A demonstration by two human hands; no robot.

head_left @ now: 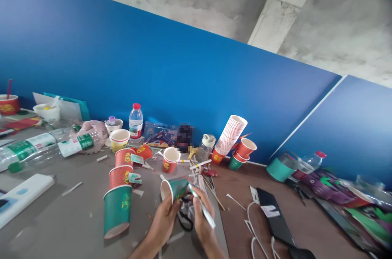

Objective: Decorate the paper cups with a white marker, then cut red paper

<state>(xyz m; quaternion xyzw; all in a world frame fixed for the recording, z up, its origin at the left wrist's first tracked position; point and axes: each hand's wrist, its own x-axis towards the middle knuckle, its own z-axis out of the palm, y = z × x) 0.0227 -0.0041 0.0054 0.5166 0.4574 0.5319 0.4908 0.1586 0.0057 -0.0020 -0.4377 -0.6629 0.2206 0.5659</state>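
Note:
A green paper cup point(178, 188) lies tilted on its side in my left hand point(163, 219), its white mouth facing left. My left fingers are closed around its lower side. In my right hand point(202, 217) is a slim white marker pen point(208, 216), its tip end against or very near the base end of the cup. Left of my hands, a larger green cup point(117, 212) lies in a row with red paper cups point(120, 176), which carry small cut paper pieces point(135, 178). Beyond the held cup stands an upright red cup point(170, 162).
A tall stack of cups point(229, 136) leans at the back, beside a clear jar point(206, 148). Plastic bottles point(30, 147) and a white power strip point(26, 197) lie left. A black phone point(275, 216) with white cables lies right. Paper scraps litter the table; a blue partition point(183, 67) stands behind.

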